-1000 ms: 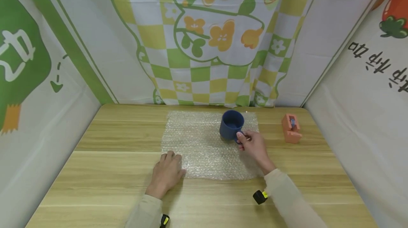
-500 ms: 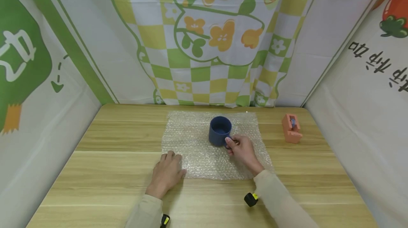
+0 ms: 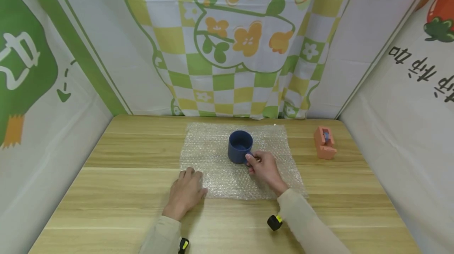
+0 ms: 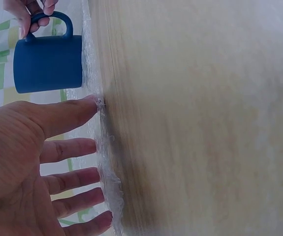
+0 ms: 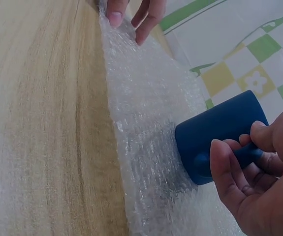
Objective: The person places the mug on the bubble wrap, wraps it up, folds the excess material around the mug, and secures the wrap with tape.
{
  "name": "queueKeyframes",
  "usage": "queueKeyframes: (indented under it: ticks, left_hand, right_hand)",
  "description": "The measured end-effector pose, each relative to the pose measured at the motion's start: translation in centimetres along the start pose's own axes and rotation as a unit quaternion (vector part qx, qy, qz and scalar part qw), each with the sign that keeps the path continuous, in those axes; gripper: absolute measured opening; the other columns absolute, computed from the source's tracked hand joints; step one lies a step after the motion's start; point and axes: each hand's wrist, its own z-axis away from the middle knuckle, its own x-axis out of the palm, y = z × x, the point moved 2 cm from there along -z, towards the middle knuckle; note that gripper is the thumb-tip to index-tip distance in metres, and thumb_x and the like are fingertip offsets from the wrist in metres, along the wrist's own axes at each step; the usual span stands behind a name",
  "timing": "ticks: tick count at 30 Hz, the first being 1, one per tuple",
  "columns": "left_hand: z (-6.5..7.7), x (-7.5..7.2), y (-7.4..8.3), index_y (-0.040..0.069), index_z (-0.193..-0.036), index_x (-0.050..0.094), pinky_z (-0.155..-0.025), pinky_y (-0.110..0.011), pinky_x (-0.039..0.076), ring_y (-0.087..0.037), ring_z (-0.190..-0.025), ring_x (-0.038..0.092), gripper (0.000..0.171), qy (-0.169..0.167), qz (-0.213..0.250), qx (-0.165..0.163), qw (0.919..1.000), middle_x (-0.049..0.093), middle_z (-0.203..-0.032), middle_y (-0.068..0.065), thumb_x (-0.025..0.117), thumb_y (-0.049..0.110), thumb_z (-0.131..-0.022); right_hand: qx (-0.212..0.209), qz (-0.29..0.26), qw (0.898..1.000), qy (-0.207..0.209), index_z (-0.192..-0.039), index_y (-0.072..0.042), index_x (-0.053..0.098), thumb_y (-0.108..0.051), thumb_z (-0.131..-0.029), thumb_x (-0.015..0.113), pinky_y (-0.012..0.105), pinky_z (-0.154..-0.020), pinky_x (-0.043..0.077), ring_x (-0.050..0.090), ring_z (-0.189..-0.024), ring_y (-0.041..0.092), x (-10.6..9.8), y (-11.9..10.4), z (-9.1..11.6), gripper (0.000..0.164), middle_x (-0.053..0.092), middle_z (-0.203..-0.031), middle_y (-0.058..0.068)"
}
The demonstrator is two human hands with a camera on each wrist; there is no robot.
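Observation:
A dark blue mug [image 3: 239, 148] stands upright near the middle of a sheet of clear bubble wrap [image 3: 213, 143]. My right hand [image 3: 264, 168] pinches its handle between thumb and fingers; the right wrist view shows the mug [image 5: 220, 130] with its base at the wrap. At the wrap's near left corner, my left hand [image 3: 186, 191] rests with spread fingers, the tips pressing on the sheet's edge. In the left wrist view those fingers [image 4: 75, 150] lie straight along the bubble wrap [image 4: 112, 191].
An orange tape dispenser [image 3: 324, 142] stands on the wooden table [image 3: 134, 159], right of the wrap. A cloth with green and yellow checks [image 3: 223, 84] hangs behind the table's far edge. Printed white sheets [image 3: 400, 100] flank both sides.
My right hand has brought the mug left and slightly nearer, from the wrap's right part to its middle. The left hand has stayed in place.

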Motion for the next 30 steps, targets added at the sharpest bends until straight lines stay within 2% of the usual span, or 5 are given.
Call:
queueKeyframes:
  ticks: [4,9,16,22,30]
  left_hand:
    - [0.0,0.0,0.0,0.005,-0.114,0.060,-0.080,-0.051,0.050,-0.038,-0.113,0.045,0.046,0.001,0.003,0.000,1.0000,0.050,-0.123,-0.020,0.074,0.032,-0.079]
    - [0.1,-0.1,0.0,0.005,-0.115,0.060,-0.080,-0.052,0.050,-0.039,-0.114,0.045,0.047,0.003,0.004,0.000,1.0000,0.049,-0.124,-0.020,0.074,0.032,-0.079]
    - [0.1,-0.1,0.0,0.004,-0.115,0.060,-0.080,-0.051,0.050,-0.039,-0.113,0.046,0.048,0.002,0.004,0.000,1.0000,0.050,-0.123,-0.020,0.075,0.032,-0.079]
    - [0.1,-0.1,0.0,0.004,-0.115,0.060,-0.080,-0.051,0.050,-0.039,-0.113,0.046,0.048,0.000,0.005,-0.001,1.0000,0.050,-0.123,-0.021,0.075,0.031,-0.079]
    - [0.1,-0.1,0.1,0.004,-0.114,0.061,-0.080,-0.051,0.050,-0.039,-0.113,0.046,0.046,-0.002,0.004,0.000,1.0000,0.050,-0.123,-0.021,0.074,0.031,-0.079]
  right_hand:
    - [0.000,0.021,1.000,0.000,-0.085,0.007,0.064,-0.018,-0.090,0.063,0.039,-0.053,0.056,0.063,-0.055,0.026,0.0,0.0,0.0,0.026,0.064,-0.074,0.017]
    - [-0.004,0.091,0.996,0.006,-0.084,-0.004,0.066,-0.028,-0.090,0.064,0.030,-0.050,0.053,0.065,-0.059,0.027,-0.5,-0.5,0.0,0.025,0.065,-0.077,0.015]
    - [-0.045,0.169,0.984,0.041,-0.080,-0.011,0.069,-0.034,-0.086,0.068,0.027,-0.057,0.050,0.060,-0.057,0.010,-0.9,-0.9,0.2,0.024,0.065,-0.069,-0.001]
    - [-0.040,0.166,0.984,0.046,-0.076,-0.009,0.068,-0.034,-0.085,0.068,0.027,-0.053,0.050,0.062,-0.053,0.012,-0.5,-1.0,0.5,0.026,0.066,-0.066,0.002]
    - [-0.027,0.107,0.993,0.037,-0.075,0.000,0.068,-0.031,-0.086,0.068,0.027,-0.046,0.050,0.064,-0.053,0.026,0.6,-1.2,0.9,0.032,0.065,-0.064,0.013]
